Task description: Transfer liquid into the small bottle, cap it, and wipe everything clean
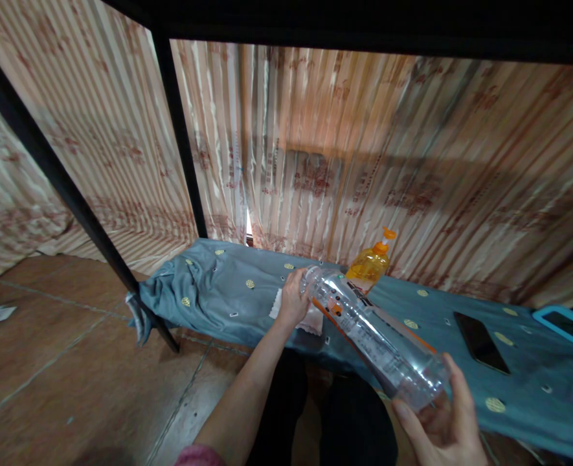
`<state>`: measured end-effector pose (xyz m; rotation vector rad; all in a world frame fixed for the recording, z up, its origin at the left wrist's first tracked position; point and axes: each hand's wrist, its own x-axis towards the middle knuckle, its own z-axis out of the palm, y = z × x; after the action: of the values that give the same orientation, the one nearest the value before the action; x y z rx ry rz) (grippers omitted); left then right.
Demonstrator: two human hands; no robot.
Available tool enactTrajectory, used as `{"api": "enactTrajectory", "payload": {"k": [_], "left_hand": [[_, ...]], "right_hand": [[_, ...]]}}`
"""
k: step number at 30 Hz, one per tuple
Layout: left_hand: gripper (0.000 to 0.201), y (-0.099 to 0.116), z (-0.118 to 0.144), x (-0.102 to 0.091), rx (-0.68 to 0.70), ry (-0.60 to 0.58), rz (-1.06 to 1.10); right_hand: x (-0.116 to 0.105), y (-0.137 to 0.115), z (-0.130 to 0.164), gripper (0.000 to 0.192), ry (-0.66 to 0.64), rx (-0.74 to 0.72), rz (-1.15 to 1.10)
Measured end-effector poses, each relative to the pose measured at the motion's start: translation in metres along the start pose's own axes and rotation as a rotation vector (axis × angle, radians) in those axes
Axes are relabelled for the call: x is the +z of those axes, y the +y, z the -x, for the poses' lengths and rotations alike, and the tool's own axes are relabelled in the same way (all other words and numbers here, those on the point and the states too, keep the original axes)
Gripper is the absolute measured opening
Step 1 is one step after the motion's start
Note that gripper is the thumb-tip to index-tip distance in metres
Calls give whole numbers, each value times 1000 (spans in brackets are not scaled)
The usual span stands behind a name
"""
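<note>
The clear plastic bottle (pixel 373 336) lies tilted above the blue-grey sheet (pixel 228 291), base cupped in the right hand (pixel 441 421), neck end gripped by the left hand (pixel 293 301), so both ends are steadied; behind the bottle stands an orange pump bottle (pixel 371 264); right of it, a dark phone (pixel 480 342).

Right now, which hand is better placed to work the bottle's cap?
Probably the left. The left hand already sits at the neck of the clear bottle, while the right hand cups its base, steadying it above the blue bedsheet.
</note>
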<state>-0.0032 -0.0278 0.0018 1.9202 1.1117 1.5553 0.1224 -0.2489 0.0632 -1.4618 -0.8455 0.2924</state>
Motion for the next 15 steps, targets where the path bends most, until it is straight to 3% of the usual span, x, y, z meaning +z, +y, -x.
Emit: {"api": "enactTrajectory", "payload": {"k": [10,15], "left_hand": [[24,1,-1,0,-14,3,4],[24,0,-1,1,-17,8,3]], "right_hand": [[-3,11,-5,104,0,-21,-26],[-1,5,-2,101,0,-15,-19]]}}
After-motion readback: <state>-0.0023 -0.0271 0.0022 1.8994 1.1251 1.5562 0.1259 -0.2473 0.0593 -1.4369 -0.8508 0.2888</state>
